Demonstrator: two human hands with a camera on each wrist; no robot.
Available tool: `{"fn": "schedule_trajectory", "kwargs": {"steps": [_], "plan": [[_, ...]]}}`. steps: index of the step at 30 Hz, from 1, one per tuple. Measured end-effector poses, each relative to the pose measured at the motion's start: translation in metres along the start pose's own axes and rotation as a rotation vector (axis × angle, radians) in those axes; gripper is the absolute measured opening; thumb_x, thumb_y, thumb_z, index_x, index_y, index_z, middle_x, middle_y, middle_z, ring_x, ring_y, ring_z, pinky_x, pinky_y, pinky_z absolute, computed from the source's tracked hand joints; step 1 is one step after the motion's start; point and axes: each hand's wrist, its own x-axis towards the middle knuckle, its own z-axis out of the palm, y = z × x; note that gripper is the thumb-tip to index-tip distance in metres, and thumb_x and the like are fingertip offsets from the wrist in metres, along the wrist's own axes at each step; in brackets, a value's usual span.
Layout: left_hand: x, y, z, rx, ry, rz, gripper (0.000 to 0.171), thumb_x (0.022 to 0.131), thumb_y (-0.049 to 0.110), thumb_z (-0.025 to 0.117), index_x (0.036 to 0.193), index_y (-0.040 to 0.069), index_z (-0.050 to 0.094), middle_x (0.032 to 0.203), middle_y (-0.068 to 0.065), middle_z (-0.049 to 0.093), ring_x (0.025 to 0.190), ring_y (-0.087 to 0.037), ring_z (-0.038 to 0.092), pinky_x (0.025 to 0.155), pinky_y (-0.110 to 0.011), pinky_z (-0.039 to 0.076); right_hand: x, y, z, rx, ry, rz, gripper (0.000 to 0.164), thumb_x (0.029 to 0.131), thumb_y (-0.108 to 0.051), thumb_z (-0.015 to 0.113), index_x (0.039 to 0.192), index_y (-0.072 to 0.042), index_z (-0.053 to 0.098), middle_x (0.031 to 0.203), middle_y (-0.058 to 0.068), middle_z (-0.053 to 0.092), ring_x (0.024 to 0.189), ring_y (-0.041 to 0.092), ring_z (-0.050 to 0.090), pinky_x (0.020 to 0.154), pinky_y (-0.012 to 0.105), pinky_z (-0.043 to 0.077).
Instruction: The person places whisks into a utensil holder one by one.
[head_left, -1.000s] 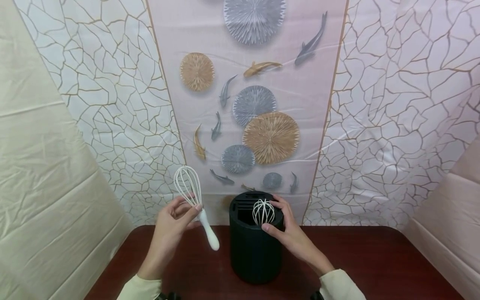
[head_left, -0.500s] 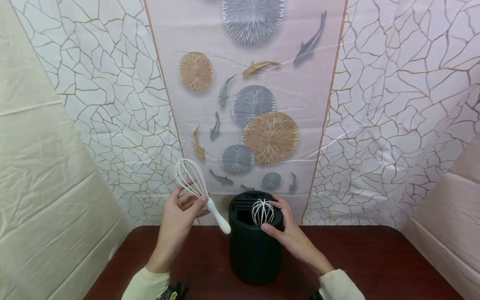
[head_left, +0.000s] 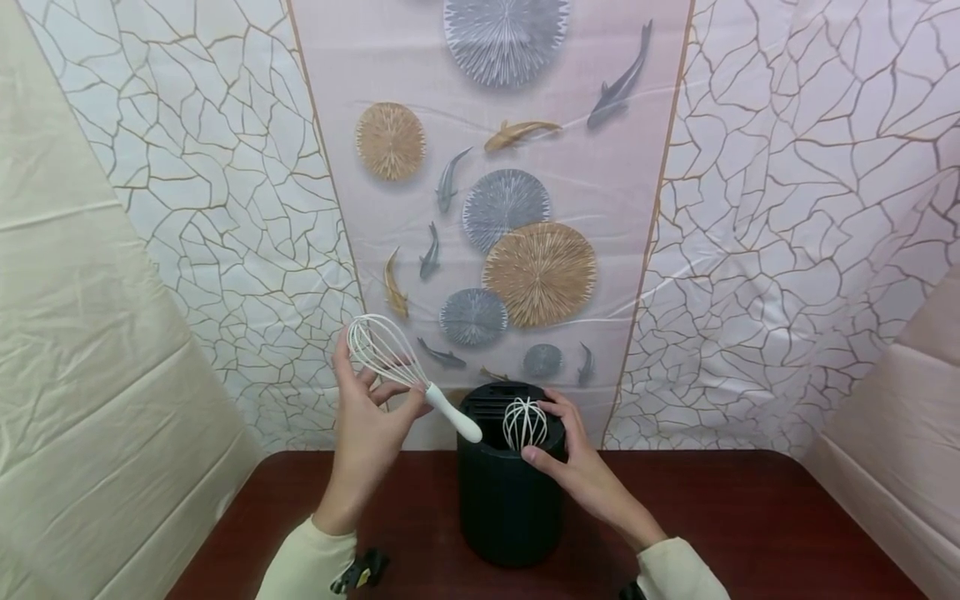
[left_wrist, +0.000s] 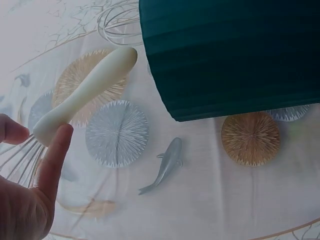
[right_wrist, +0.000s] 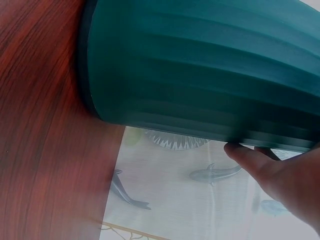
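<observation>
My left hand [head_left: 371,433] pinches a white whisk [head_left: 454,414] near its neck, wires up and to the left. The whisk's handle slants down to the right, its end over the left rim of a dark green utensil holder [head_left: 510,508]. In the left wrist view, the handle [left_wrist: 85,95] is apart from the holder's ribbed wall [left_wrist: 230,60]. My right hand [head_left: 581,462] grips the holder's right rim, thumb in front and fingers behind. A second whisk [head_left: 525,425] stands in the holder with its wire head up; its handle is hidden inside.
The holder stands on a dark red wooden table [head_left: 697,517]. Slots [head_left: 495,404] run across the back of its top. A patterned cloth [head_left: 480,250] with fish and round motifs hangs behind the table, and pale cloth [head_left: 97,375] closes in the sides.
My left hand has moved up and to the right, and the whisk has tilted flatter, its handle end now over the holder's rim. The right hand and holder have kept their place.
</observation>
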Motion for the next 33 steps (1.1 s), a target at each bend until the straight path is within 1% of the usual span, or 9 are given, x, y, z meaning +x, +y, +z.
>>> {"fn": "schedule_trajectory", "kwargs": {"steps": [4, 7, 10, 13, 16, 19, 28, 30, 33], "plan": [[0.001, -0.003, 0.005, 0.007, -0.011, 0.062, 0.111, 0.087, -0.015, 0.072, 0.166, 0.034, 0.011, 0.134, -0.017, 0.059, 0.099, -0.026, 0.073, 0.071, -0.045, 0.065, 0.000, 0.000, 0.000, -0.002, 0.001, -0.003, 0.065, 0.101, -0.030, 0.073, 0.154, -0.016, 0.039, 0.174, 0.004, 0.014, 0.158, 0.039, 0.016, 0.120, 0.068, 0.023], [0.002, -0.006, 0.008, 0.011, -0.014, 0.074, 0.108, 0.087, -0.014, 0.073, 0.165, 0.034, 0.015, 0.133, -0.019, 0.058, 0.103, -0.029, 0.071, 0.071, -0.046, 0.065, 0.000, 0.000, 0.000, 0.002, 0.001, -0.004, 0.064, 0.101, -0.030, 0.073, 0.154, -0.015, 0.039, 0.174, 0.005, 0.014, 0.158, 0.039, 0.016, 0.120, 0.068, 0.022], [0.003, -0.008, 0.011, 0.031, -0.016, 0.097, 0.106, 0.087, -0.014, 0.074, 0.163, 0.032, 0.016, 0.132, -0.021, 0.059, 0.104, -0.032, 0.071, 0.071, -0.044, 0.065, 0.000, 0.000, 0.000, 0.003, 0.003, -0.004, 0.064, 0.101, -0.029, 0.073, 0.153, -0.015, 0.039, 0.174, 0.005, 0.015, 0.157, 0.039, 0.017, 0.121, 0.067, 0.022], [0.003, -0.010, 0.013, 0.059, -0.025, 0.140, 0.109, 0.085, -0.015, 0.074, 0.163, 0.032, 0.014, 0.134, -0.022, 0.058, 0.105, -0.034, 0.072, 0.067, -0.038, 0.065, -0.001, 0.000, 0.000, -0.002, 0.004, -0.001, 0.065, 0.100, -0.030, 0.073, 0.154, -0.015, 0.039, 0.174, 0.005, 0.015, 0.157, 0.039, 0.018, 0.121, 0.067, 0.023], [0.002, -0.012, 0.014, 0.096, -0.053, 0.176, 0.113, 0.083, -0.017, 0.073, 0.164, 0.034, 0.012, 0.135, -0.020, 0.057, 0.109, -0.037, 0.072, 0.065, -0.035, 0.065, -0.001, -0.001, 0.000, -0.014, 0.000, 0.001, 0.065, 0.100, -0.031, 0.073, 0.154, -0.016, 0.039, 0.174, 0.005, 0.015, 0.157, 0.039, 0.018, 0.121, 0.068, 0.023], [0.000, -0.014, 0.015, 0.143, -0.088, 0.200, 0.111, 0.084, -0.017, 0.071, 0.164, 0.033, 0.013, 0.136, -0.019, 0.056, 0.113, -0.039, 0.070, 0.067, -0.035, 0.065, 0.000, -0.002, 0.000, -0.015, -0.002, 0.000, 0.065, 0.101, -0.031, 0.073, 0.154, -0.016, 0.040, 0.174, 0.005, 0.015, 0.157, 0.039, 0.018, 0.121, 0.068, 0.022], [-0.004, -0.022, 0.020, 0.204, -0.154, 0.228, 0.098, 0.085, -0.015, 0.071, 0.160, 0.026, 0.022, 0.141, -0.018, 0.054, 0.118, -0.041, 0.068, 0.072, -0.035, 0.065, 0.000, -0.002, 0.000, -0.021, 0.002, -0.011, 0.064, 0.101, -0.031, 0.073, 0.154, -0.016, 0.040, 0.174, 0.005, 0.015, 0.157, 0.039, 0.018, 0.120, 0.068, 0.022], [-0.005, -0.024, 0.021, 0.232, -0.179, 0.237, 0.096, 0.085, -0.014, 0.072, 0.160, 0.023, 0.025, 0.142, -0.018, 0.054, 0.117, -0.042, 0.068, 0.074, -0.034, 0.065, -0.001, -0.001, 0.001, -0.020, 0.006, -0.012, 0.064, 0.100, -0.031, 0.073, 0.153, -0.016, 0.041, 0.174, 0.005, 0.015, 0.157, 0.039, 0.018, 0.120, 0.068, 0.022], [-0.007, -0.027, 0.024, 0.284, -0.216, 0.262, 0.093, 0.084, -0.013, 0.074, 0.158, 0.019, 0.028, 0.140, -0.018, 0.054, 0.114, -0.038, 0.069, 0.077, -0.034, 0.065, -0.001, 0.000, 0.001, -0.015, 0.011, -0.012, 0.064, 0.100, -0.031, 0.073, 0.153, -0.016, 0.041, 0.174, 0.005, 0.016, 0.157, 0.038, 0.019, 0.121, 0.067, 0.023]]}}
